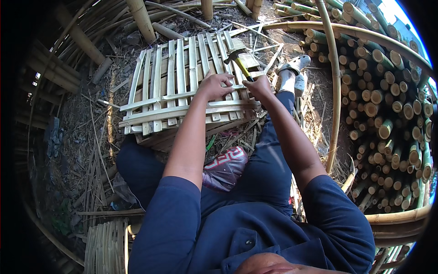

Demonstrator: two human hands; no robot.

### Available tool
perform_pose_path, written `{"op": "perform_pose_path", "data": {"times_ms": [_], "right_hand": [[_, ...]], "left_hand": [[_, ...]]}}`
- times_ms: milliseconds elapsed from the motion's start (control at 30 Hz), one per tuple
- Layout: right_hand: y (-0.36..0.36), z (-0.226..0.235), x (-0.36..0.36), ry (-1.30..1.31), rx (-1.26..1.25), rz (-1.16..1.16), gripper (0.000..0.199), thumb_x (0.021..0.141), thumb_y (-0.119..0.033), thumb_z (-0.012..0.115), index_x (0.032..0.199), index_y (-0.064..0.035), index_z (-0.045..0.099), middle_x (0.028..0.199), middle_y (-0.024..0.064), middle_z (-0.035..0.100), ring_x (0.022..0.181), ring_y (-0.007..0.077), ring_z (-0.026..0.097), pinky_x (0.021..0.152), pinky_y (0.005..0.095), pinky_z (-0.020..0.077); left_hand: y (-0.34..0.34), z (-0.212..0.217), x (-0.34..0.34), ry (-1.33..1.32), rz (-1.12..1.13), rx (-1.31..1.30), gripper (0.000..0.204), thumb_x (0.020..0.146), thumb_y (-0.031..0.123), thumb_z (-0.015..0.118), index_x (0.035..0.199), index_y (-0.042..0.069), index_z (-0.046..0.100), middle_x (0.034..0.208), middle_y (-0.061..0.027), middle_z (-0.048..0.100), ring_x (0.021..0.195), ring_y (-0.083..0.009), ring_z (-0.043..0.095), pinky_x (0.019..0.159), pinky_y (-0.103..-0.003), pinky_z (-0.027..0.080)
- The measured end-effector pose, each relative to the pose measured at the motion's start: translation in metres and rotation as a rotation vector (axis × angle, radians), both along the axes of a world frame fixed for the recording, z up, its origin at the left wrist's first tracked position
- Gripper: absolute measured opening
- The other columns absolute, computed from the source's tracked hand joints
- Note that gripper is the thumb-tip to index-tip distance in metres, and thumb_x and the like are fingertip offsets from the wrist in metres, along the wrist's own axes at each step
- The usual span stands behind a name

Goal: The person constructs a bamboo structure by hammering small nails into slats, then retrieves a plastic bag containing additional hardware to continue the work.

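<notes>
My right hand (pixel 259 87) grips a hammer (pixel 243 68) by its yellow and black handle, its dark head raised to the upper left over the slats. My left hand (pixel 214 86) is over a bamboo slat panel (pixel 169 77), fingers curled and thumb and forefinger drawn toward each other. Whatever they may pinch is too small to make out. Long pale strips run up the panel, and a few cross strips (pixel 155 116) lie across its near end. Under the panel is a wooden base (pixel 159 139), partly hidden by it and my legs.
Cut bamboo poles (pixel 383 105) are stacked at the right, behind a bent bamboo rail (pixel 334 82). Bamboo scraps (pixel 315 109) litter the ground. A dark printed bag (pixel 226 171) lies between my legs. More slats (pixel 105 246) stand at the lower left.
</notes>
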State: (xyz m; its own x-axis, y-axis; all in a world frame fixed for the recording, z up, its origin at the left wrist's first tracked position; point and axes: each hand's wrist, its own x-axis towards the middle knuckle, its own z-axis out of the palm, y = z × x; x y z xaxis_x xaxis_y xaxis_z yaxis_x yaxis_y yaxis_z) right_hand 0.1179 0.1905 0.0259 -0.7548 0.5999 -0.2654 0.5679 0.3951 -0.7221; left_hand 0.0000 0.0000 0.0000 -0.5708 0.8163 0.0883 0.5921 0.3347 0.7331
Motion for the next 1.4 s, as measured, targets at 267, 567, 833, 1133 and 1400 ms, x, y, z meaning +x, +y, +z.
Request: {"op": "perform_pose_path", "data": {"times_ms": [267, 567, 833, 1133, 1400], "right_hand": [[-0.005, -0.006, -0.002, 0.034, -0.013, -0.024, 0.04, 0.086, -0.031, 0.083, 0.084, 0.0077, 0.073, 0.069, 0.0127, 0.07, 0.058, 0.0209, 0.07, 0.05, 0.0377, 0.052], [-0.006, -0.004, 0.005, 0.069, -0.114, -0.062, 0.034, 0.087, -0.026, 0.081, 0.084, 0.0069, 0.073, 0.07, 0.0113, 0.07, 0.056, 0.0196, 0.066, 0.051, 0.0374, 0.0508], [-0.006, -0.013, 0.008, 0.159, -0.153, -0.06, 0.033, 0.085, -0.021, 0.081, 0.091, 0.0104, 0.075, 0.074, 0.0118, 0.07, 0.064, 0.019, 0.066, 0.058, 0.0385, 0.052], [-0.003, -0.022, 0.01, 0.17, -0.137, -0.064, 0.031, 0.088, -0.022, 0.082, 0.096, 0.0081, 0.076, 0.074, 0.0064, 0.068, 0.061, 0.0151, 0.061, 0.055, 0.0364, 0.0494], [-0.003, -0.023, 0.013, 0.152, -0.117, -0.078, 0.028, 0.091, -0.022, 0.081, 0.097, 0.0053, 0.077, 0.069, 0.0006, 0.064, 0.058, 0.0106, 0.054, 0.053, 0.034, 0.0439]], "left_hand": [[-0.006, 0.002, -0.002, -0.003, 0.005, -0.011, 0.02, 0.086, 0.033, 0.084, 0.083, 0.015, 0.076, 0.146, -0.0043, 0.067, 0.145, -0.0231, 0.054, 0.133, -0.058, 0.004], [-0.004, 0.006, 0.003, 0.013, 0.005, -0.039, 0.02, 0.09, 0.033, 0.082, 0.086, 0.014, 0.077, 0.148, -0.0037, 0.066, 0.146, -0.0231, 0.053, 0.132, -0.058, 0.006], [-0.005, 0.006, 0.001, 0.005, 0.001, -0.047, 0.02, 0.09, 0.034, 0.082, 0.087, 0.014, 0.077, 0.148, -0.0033, 0.066, 0.146, -0.023, 0.053, 0.132, -0.058, 0.006], [-0.003, 0.005, 0.002, -0.009, 0.005, -0.028, 0.02, 0.089, 0.033, 0.083, 0.086, 0.013, 0.077, 0.147, -0.0045, 0.066, 0.143, -0.0233, 0.056, 0.132, -0.058, 0.006], [-0.002, 0.012, 0.007, 0.002, 0.008, -0.036, 0.02, 0.088, 0.032, 0.084, 0.087, 0.013, 0.077, 0.147, -0.0044, 0.066, 0.142, -0.0239, 0.057, 0.133, -0.056, 0.006]]}}
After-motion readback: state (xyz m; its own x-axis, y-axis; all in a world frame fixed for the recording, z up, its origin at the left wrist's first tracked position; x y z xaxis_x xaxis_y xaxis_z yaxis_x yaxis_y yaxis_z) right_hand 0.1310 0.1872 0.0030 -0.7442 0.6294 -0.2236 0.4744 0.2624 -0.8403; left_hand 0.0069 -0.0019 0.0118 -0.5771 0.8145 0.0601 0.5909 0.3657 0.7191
